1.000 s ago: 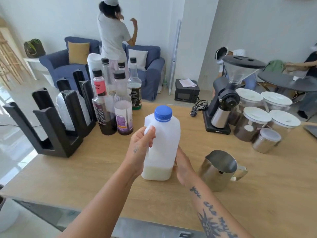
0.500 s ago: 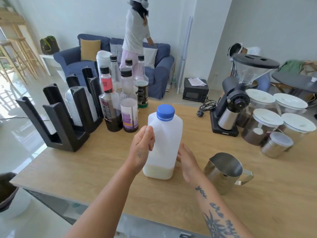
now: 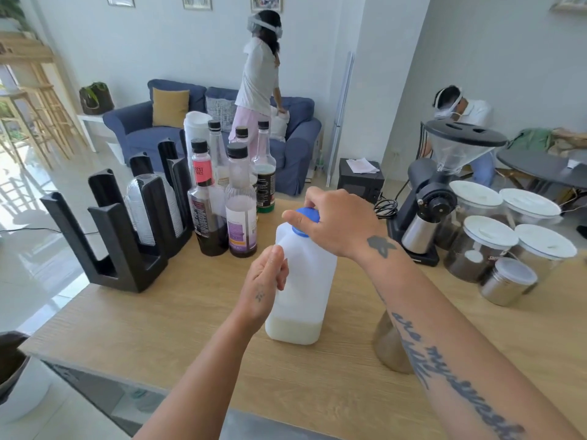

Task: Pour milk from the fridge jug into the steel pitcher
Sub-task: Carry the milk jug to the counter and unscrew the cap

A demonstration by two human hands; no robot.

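Note:
A white plastic milk jug (image 3: 305,281) stands upright on the wooden counter (image 3: 190,328), with a thin layer of milk at its bottom. My left hand (image 3: 265,281) grips the jug's left side near the shoulder. My right hand (image 3: 333,222) is closed over the blue cap (image 3: 306,217) on top of the jug. The steel pitcher (image 3: 390,344) stands to the right of the jug; my right forearm hides most of it, and only its lower left side shows.
Several syrup bottles (image 3: 222,198) and a black cup-and-lid holder (image 3: 127,230) stand to the back left. A coffee grinder (image 3: 435,192) and several lidded jars (image 3: 486,246) fill the right. Two other people are in the room beyond the counter.
My right hand has left the jug's lower right side and risen to grip the blue cap. My forearm now covers the pitcher. The left hand stays on the jug.

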